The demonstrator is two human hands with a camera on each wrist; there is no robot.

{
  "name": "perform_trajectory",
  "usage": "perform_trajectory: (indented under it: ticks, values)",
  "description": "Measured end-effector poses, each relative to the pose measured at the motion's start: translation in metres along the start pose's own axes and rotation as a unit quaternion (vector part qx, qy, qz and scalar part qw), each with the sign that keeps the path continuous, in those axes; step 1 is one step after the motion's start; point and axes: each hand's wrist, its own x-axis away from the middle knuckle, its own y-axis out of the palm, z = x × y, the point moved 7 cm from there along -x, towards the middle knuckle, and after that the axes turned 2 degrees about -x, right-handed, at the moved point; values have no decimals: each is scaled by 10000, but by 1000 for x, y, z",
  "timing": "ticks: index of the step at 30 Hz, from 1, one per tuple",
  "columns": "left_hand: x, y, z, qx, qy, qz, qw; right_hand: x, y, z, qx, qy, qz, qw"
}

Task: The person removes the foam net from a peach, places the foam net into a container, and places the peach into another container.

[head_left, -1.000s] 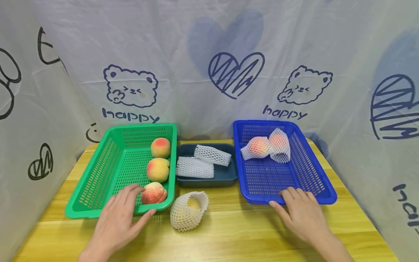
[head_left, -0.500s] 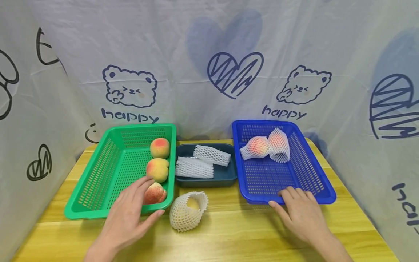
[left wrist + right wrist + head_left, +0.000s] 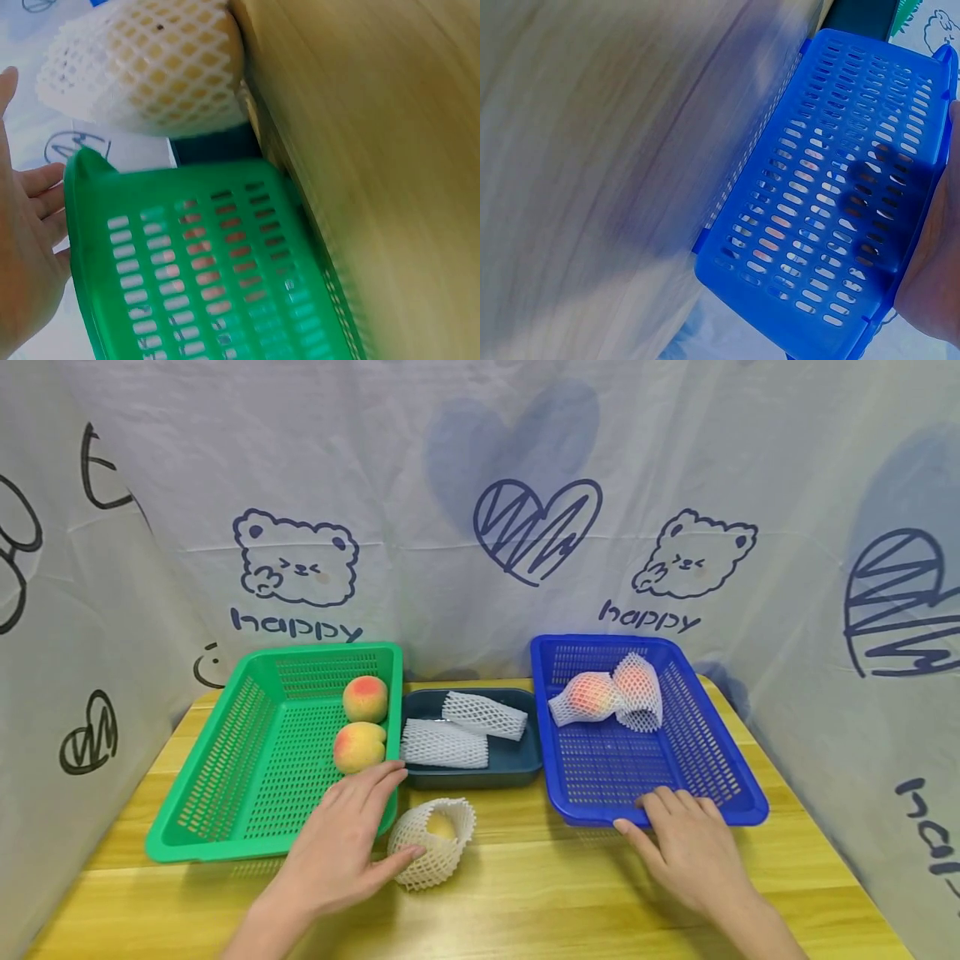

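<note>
My left hand (image 3: 333, 843) hovers over the front right corner of the green basket (image 3: 217, 850), fingers extended and holding nothing. Its thumb overlaps a yellow peach in a white foam net (image 3: 435, 865), which lies on the table beside that corner. Two bare peaches, one at the back (image 3: 365, 699) and one nearer (image 3: 358, 747), sit along the basket's right side; the left hand hides a third. On the front rim of the blue basket (image 3: 592, 817) rests my right hand (image 3: 693, 852), fingers relaxed over the edge. Two netted peaches (image 3: 596, 695) lie inside that basket.
Between the baskets stands a dark tray (image 3: 517, 772) with two empty foam nets, one flat (image 3: 446, 745) and one lying across it (image 3: 486, 715). All rest on a wooden table (image 3: 540, 893). A printed white cloth (image 3: 450, 610) encloses the back and sides.
My left hand has moved right, from over the nearest bare peach toward the netted peach on the table, and now covers that bare peach. The right hand has stayed on the blue rim.
</note>
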Motion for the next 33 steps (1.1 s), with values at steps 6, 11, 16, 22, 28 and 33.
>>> perform_trajectory:
  ticks: [6, 11, 16, 22, 28, 33]
  values:
    - [-11, 10, 18, -36, 219, -284, 9994, 0, 1, 1, 22, -27, 55, 10000]
    - [-19, 20, 35, 108, 403, -424, 9982, 0, 1, 1, 8, -22, 59, 10000]
    - [-25, 32, 47, 330, 443, -686, 9961, 0, 0, 0, -5, -31, 88, 10000]
    - [-27, 44, 51, 313, 289, -944, 9946, 0, 0, 0, -22, -19, 65, 10000]
    - [-23, 57, 52, 742, 41, -1185, 9902, 0, 0, 0, 1, -7, 41, 10000]
    - [-16, 66, 46, 880, -367, -1552, 9833, 0, 1, 1, 1, 2, 21, 10000]
